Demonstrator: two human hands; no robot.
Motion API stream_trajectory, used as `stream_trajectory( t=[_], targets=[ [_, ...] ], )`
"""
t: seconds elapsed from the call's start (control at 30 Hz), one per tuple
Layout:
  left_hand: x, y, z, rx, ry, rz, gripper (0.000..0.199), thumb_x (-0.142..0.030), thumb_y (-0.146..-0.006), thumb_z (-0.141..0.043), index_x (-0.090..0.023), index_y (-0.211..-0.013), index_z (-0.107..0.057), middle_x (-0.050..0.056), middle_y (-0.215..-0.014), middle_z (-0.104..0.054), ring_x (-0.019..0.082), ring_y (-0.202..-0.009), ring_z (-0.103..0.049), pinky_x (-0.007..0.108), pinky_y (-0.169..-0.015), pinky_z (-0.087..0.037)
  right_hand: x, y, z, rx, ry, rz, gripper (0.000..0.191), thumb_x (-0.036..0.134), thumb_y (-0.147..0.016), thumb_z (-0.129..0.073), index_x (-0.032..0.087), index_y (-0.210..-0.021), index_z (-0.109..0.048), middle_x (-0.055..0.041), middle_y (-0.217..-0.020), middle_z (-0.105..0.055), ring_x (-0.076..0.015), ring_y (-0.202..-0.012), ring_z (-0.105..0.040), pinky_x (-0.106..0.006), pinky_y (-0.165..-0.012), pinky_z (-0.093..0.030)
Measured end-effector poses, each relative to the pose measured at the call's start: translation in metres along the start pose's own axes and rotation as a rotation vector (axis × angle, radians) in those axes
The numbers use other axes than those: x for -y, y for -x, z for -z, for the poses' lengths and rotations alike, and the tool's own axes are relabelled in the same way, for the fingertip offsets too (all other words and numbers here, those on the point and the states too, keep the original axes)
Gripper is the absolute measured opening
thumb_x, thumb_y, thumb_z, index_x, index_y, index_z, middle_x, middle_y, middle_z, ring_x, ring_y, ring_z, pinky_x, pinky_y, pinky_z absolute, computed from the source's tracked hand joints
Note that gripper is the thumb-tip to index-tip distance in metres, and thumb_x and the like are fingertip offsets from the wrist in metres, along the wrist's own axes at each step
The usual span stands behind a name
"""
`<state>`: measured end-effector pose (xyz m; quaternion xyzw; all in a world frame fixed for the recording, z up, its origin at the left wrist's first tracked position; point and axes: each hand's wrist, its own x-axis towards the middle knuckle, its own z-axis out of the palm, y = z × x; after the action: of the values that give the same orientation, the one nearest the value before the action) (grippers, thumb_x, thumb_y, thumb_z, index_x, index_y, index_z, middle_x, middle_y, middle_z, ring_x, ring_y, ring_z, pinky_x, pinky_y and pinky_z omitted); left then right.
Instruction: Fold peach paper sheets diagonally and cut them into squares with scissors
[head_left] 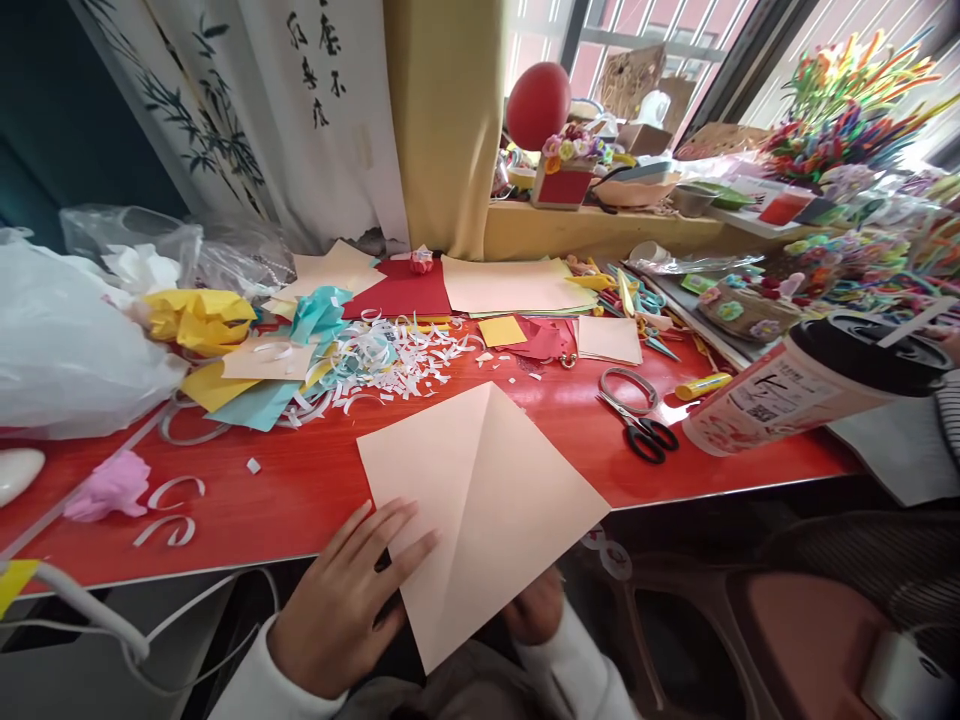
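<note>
Just beyond the L hand [341, 600] & R hand [534, 608]: red table [300, 490], its near edge passing under the peach sheet [517, 500]. Far L of the L hand, a plastic bag [71, 345]. Sheet sits R of the L hand, ahead of & over the R hand. Approx square, so no real long axis; its crease [471, 490] runs from near corner, btwn hands, to far corner, a bit R. L hand's nearer that line.

L hand: fingers loosely spread on top, thumb at L edge, seems a light hold. R hand: partly hidden below near R edge; can't tell grip or spread.

Cup [780, 395]: well R of R hand & beyond. Scissors [649, 438]: same way, closer, btwn cup & sheet.
</note>
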<state>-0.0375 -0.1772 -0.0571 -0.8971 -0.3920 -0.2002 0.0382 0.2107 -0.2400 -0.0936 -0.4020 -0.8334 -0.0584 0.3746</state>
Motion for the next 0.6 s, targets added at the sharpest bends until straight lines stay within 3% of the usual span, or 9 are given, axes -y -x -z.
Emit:
stream_trajectory(
  t=[0.07, 0.13, 0.2, 0.3, 0.43, 0.53, 0.6],
  targets=[
    [0.002, 0.002, -0.004, -0.096, 0.046, 0.015, 0.035, -0.011, -0.081, -0.047, -0.020, -0.115, -0.052, 0.009, -0.122, -0.057, 0.024, -0.118, -0.048, 0.044, -0.102, -0.035, -0.035, -0.018, -0.007, -0.146, -0.004, -0.012, 0.025, 0.017, -0.086, -0.041, 0.020, -0.064, -0.053, 0.0013, -0.049, -0.047, -0.0127, -0.045, -0.046, -0.028, -0.047, -0.043],
    [0.006, 0.000, -0.006, -0.237, 0.118, 0.153, 0.018, -0.016, -0.085, -0.046, -0.019, -0.098, -0.057, 0.007, -0.103, -0.067, 0.019, -0.102, -0.060, 0.038, -0.098, -0.041, -0.054, -0.030, -0.002, -0.319, -0.019, 0.017, 0.017, 0.017, -0.081, -0.049, 0.020, -0.064, -0.051, 0.0016, -0.049, -0.047, -0.0131, -0.046, -0.046, -0.029, -0.048, -0.043],
    [0.009, -0.004, -0.003, -0.269, 0.188, 0.364, 0.016, -0.027, -0.087, -0.045, -0.019, -0.085, -0.059, 0.003, -0.082, -0.070, 0.016, -0.079, -0.066, 0.028, -0.081, -0.050, -0.053, -0.040, 0.012, -0.347, 0.006, 0.131, 0.007, 0.014, -0.076, -0.055, 0.018, -0.071, -0.058, -0.0010, -0.056, -0.057, -0.0142, -0.056, -0.056, -0.030, -0.056, -0.049],
    [0.010, -0.010, 0.005, -0.187, 0.278, 0.643, 0.030, -0.041, -0.088, -0.040, -0.021, -0.074, -0.058, -0.001, -0.063, -0.066, 0.013, -0.056, -0.062, 0.021, -0.053, -0.048, -0.037, -0.058, 0.027, -0.206, 0.081, 0.242, 0.013, 0.012, -0.077, -0.057, 0.017, -0.086, -0.065, -0.0026, -0.075, -0.069, -0.0145, -0.082, -0.063, -0.028, -0.079, -0.050],
    [0.014, -0.018, 0.007, -0.081, 0.294, 0.787, 0.036, -0.050, -0.084, -0.041, -0.021, -0.066, -0.051, -0.003, -0.058, -0.061, 0.013, -0.052, -0.058, 0.021, -0.048, -0.045, -0.030, -0.084, 0.015, 0.005, 0.205, 0.165, 0.030, 0.029, -0.084, -0.054, 0.019, -0.111, -0.061, -0.0017, -0.109, -0.066, -0.0191, -0.111, -0.054, -0.035, -0.104, -0.033],
    [0.016, -0.023, -0.001, -0.126, 0.250, 0.854, 0.029, -0.047, -0.083, -0.045, -0.021, -0.091, -0.055, 0.001, -0.075, -0.066, 0.017, -0.072, -0.065, 0.023, -0.057, -0.048, -0.041, -0.093, -0.003, 0.157, 0.269, 0.097, 0.046, 0.042, -0.087, -0.047, 0.016, -0.124, -0.051, -0.0054, -0.124, -0.057, -0.0218, -0.119, -0.048, -0.040, -0.108, -0.026],
    [0.015, -0.027, -0.006, -0.186, 0.212, 0.890, 0.041, -0.043, -0.084, -0.047, -0.021, -0.118, -0.046, 0.004, -0.083, -0.065, 0.019, -0.078, -0.065, 0.025, -0.062, -0.050, -0.048, -0.094, -0.011, 0.225, 0.259, 0.089, 0.050, 0.045, -0.087, -0.044, 0.016, -0.128, -0.046, -0.0064, -0.125, -0.055, -0.0218, -0.118, -0.049, -0.041, -0.108, -0.028]
  ],
)
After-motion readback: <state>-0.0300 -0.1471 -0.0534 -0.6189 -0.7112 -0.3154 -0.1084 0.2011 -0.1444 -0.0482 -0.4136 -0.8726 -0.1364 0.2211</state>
